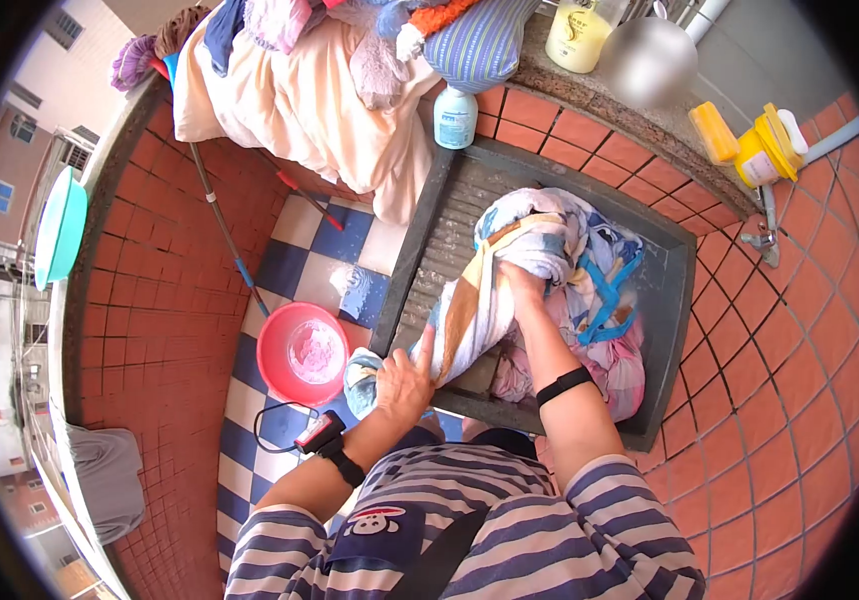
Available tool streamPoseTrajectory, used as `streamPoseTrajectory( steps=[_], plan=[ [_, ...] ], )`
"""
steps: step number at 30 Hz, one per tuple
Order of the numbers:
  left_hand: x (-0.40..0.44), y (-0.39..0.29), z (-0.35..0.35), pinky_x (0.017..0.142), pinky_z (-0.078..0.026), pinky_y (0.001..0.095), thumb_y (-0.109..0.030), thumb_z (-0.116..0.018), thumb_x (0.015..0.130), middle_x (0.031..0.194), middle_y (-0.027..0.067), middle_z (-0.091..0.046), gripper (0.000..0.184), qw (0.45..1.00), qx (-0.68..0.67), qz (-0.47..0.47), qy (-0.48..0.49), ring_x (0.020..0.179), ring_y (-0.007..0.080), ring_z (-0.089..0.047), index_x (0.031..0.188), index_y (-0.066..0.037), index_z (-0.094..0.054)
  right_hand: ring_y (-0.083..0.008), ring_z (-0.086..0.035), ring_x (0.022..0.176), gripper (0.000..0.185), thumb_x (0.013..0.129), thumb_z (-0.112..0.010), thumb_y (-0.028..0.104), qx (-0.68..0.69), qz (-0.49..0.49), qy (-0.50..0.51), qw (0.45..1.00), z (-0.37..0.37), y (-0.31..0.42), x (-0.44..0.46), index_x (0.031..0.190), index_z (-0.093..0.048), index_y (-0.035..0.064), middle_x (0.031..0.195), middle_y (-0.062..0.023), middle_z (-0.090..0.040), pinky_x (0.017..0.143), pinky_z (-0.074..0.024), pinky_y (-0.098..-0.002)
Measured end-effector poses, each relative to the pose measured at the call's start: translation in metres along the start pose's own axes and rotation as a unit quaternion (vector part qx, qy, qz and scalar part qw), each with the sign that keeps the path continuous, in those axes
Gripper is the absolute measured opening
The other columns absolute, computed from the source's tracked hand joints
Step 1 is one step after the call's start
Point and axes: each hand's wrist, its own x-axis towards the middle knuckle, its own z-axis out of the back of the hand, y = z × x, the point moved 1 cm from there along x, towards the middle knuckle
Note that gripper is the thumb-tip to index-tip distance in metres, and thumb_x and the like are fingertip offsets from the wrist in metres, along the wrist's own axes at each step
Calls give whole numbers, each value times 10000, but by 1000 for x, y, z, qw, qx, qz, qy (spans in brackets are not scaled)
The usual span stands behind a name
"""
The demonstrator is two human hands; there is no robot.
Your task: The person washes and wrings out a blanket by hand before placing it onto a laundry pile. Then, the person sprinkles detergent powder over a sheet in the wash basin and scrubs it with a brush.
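A wet white, tan and blue cloth [470,300] stretches diagonally across the dark stone sink [675,350], partly over its ribbed washboard [460,225]. Near the sink's front left corner, my left hand [405,385] is closed around the cloth's lower end, which hangs past the rim. Farther up, my right hand [522,285] presses into the bunched upper part of the cloth; its fingers are hidden in the folds. Pink and white wet laundry [615,365] with a blue strap [610,290] lies in the basin to the right of my right hand.
A pink basin [305,355] stands on the tiled floor at the left. A blue bottle [456,118] is at the sink's back left corner. Piled laundry [320,100] hangs off the ledge. A tap [765,243] sticks out at the right.
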Motion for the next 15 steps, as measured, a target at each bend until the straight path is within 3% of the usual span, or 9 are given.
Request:
streamPoseTrajectory(
  steps=[2,4,7,8,9,10,12,13,15],
  plan=[
    [-23,5,-5,898,-398,548,-390,-703,746,1224,381,-361,985,993,-33,21,-111,1131,459,-447,1474,-73,-120,-195,-531,1143,664,663,-743,163,14,-13,24,1000,3,12,-10,1255,-509,-23,1252,-101,-557,958,-409,-286],
    [-44,13,-23,1041,-228,593,-616,-663,720,1370,446,-134,1123,967,-190,132,-108,1290,579,-175,1446,29,-99,-189,-504,1188,735,640,-759,185,30,-22,50,998,5,20,-14,1288,-480,-22,1295,-98,-535,989,-384,-264],
    [-42,50,-46,1076,-167,583,-712,-581,731,1413,429,-68,1141,895,-338,279,-81,1337,552,-95,1454,15,-81,-198,-556,1090,609,677,-736,134,41,-25,45,998,3,18,-14,1218,-527,-53,1208,-105,-577,915,-437,-287],
    [-42,57,-13,1042,-152,647,-743,-512,750,1472,306,-90,1108,764,-563,310,53,1355,497,-131,1470,-50,-34,-198,-556,1090,609,677,-736,134,37,-19,52,998,3,17,-12,1218,-527,-53,1208,-105,-577,915,-437,-287],
    [-40,56,16,1008,-137,711,-773,-443,769,1530,184,-112,1076,570,-739,308,183,1373,441,-168,1486,-115,14,-198,-562,1077,593,684,-737,138,71,-5,61,996,3,14,-11,1209,-535,-52,1197,-106,-583,906,-442,-289],
    [-39,51,35,969,-169,744,-862,-395,691,1485,326,24,1144,510,-772,323,197,1383,472,-43,1485,-154,25,-199,-567,1064,577,691,-739,141,104,7,69,992,3,10,-11,1199,-543,-50,1185,-107,-588,897,-446,-290],
    [-11,71,15,981,-171,735,-773,-495,737,1511,180,-188,1079,250,-817,508,107,1357,450,-210,1488,-167,-13,-207,-571,1052,562,701,-745,155,87,-18,93,992,3,-1,-2,1190,-552,-46,1177,-103,-592,889,-450,-291],
    [1,67,17,981,-171,735,-773,-495,737,1511,180,-188,1079,245,-819,508,105,1357,450,-210,1488,-167,-13,-214,-576,1040,549,712,-752,170,73,-45,109,990,4,1,-3,1180,-561,-43,1169,-99,-596,881,-455,-293],
    [20,55,17,981,-246,703,-726,-565,734,1471,179,-276,1008,192,-671,712,77,1319,443,-291,1466,-154,-175,-216,-569,1050,582,717,-763,202,128,-97,147,976,15,15,-17,1199,-547,-43,1175,-100,-591,894,-445,-295]
  ],
)
